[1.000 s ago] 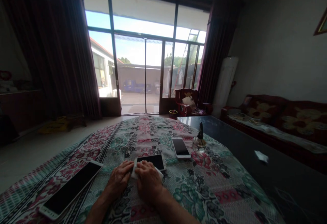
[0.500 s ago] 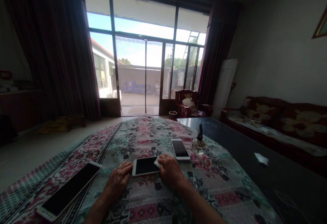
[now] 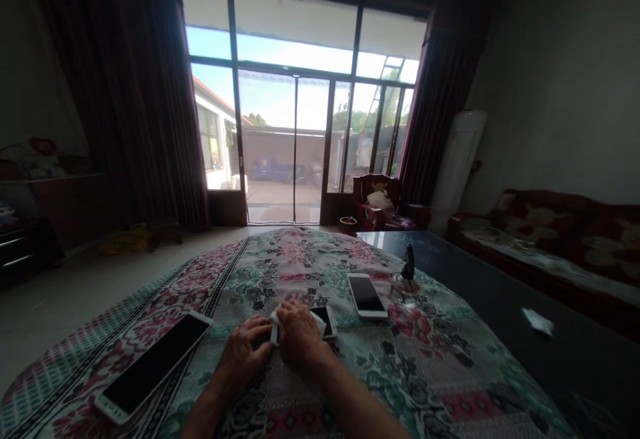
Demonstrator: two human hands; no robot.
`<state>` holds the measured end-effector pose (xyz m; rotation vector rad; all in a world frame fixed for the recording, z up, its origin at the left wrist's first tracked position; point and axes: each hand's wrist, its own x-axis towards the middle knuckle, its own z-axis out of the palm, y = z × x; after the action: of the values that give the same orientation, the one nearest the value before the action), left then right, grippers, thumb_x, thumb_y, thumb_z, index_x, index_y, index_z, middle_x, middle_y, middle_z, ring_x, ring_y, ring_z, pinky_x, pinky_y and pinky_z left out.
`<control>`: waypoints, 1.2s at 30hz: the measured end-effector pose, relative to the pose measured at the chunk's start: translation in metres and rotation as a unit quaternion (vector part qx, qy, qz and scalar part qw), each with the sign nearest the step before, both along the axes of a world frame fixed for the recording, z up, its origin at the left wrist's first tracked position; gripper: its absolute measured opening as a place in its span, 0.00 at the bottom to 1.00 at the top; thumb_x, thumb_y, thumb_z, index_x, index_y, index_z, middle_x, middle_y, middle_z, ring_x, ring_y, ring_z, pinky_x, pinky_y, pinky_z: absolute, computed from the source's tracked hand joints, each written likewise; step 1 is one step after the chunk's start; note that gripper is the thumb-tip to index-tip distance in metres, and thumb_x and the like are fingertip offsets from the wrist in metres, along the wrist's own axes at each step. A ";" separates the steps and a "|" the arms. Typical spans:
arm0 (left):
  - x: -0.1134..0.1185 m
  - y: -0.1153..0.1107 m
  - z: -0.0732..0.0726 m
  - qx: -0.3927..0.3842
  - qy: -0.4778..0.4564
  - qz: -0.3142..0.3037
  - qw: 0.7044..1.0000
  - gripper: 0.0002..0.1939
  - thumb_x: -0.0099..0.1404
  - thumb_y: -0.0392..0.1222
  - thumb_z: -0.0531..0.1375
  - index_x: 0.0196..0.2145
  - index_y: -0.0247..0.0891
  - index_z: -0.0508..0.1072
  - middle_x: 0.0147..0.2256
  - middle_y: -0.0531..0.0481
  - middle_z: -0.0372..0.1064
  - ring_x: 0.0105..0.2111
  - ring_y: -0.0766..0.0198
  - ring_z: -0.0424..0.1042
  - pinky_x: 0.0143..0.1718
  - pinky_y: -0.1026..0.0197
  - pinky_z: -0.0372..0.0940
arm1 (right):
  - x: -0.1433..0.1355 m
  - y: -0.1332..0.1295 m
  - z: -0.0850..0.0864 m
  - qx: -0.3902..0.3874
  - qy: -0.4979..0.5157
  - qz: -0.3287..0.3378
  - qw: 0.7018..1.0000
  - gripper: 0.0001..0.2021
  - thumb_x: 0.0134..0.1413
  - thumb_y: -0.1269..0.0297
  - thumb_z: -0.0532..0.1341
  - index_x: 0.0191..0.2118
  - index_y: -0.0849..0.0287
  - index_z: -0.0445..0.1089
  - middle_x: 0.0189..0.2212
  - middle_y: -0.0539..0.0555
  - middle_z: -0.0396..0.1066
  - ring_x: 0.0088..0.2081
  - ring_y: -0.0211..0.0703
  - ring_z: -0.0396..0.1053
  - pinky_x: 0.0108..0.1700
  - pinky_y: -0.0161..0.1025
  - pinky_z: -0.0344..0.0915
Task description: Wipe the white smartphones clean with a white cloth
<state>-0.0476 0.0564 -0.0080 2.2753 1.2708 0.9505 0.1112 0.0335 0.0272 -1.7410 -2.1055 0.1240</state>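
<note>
A white smartphone [image 3: 329,320] lies screen up on the flowered tablecloth, its left and middle parts mostly covered by my hands. My left hand [image 3: 246,347] is at its left end, with thumb and fingers bent against the edge. Over the screen, my right hand [image 3: 300,332] presses down a white tissue [image 3: 318,323], which sticks out past the fingers on both sides. A second white smartphone [image 3: 367,295] lies just beyond, to the right. Nearer my left forearm is a larger white smartphone [image 3: 154,367], set at a slant with a dark screen.
The flowered tablecloth [image 3: 400,365] covers a table with a dark glossy top [image 3: 480,312] at its right. A small glass piece with a dark figure [image 3: 409,272] stands on the cloth. A crumpled white tissue [image 3: 538,322] lies on the dark surface. Beyond are an armchair and a sofa.
My right hand has slid the tissue leftward across the phone, from its right end to near my left hand. The view has turned slightly left.
</note>
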 end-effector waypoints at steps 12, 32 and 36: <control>-0.004 0.004 -0.003 -0.025 -0.029 -0.016 0.999 0.13 0.53 0.43 0.62 0.37 0.43 0.80 0.46 0.48 0.75 0.55 0.50 0.67 0.58 0.49 0.60 | 0.018 -0.042 -0.012 0.020 0.054 0.090 0.994 0.17 0.56 0.69 0.53 0.51 0.53 0.69 0.57 0.52 0.65 0.59 0.46 0.58 0.61 0.43 0.49; -0.005 -0.002 0.002 -0.015 -0.017 -0.008 1.000 0.19 0.50 0.38 0.63 0.42 0.41 0.78 0.49 0.46 0.73 0.54 0.53 0.68 0.57 0.54 0.61 | 0.008 -0.041 -0.007 0.002 0.047 0.079 0.996 0.18 0.59 0.68 0.51 0.53 0.53 0.67 0.59 0.52 0.62 0.61 0.47 0.55 0.62 0.45 0.48; -0.006 -0.001 -0.003 0.004 0.007 -0.017 1.000 0.23 0.51 0.39 0.61 0.47 0.40 0.75 0.53 0.44 0.70 0.56 0.51 0.65 0.59 0.50 0.58 | 0.014 -0.059 -0.008 0.021 0.047 0.103 0.993 0.19 0.58 0.68 0.51 0.54 0.52 0.67 0.59 0.50 0.63 0.61 0.46 0.55 0.62 0.44 0.48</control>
<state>-0.0532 0.0552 -0.0113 2.3066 1.2317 0.9320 0.1254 -0.0254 0.0188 -1.4606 -2.1973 0.2142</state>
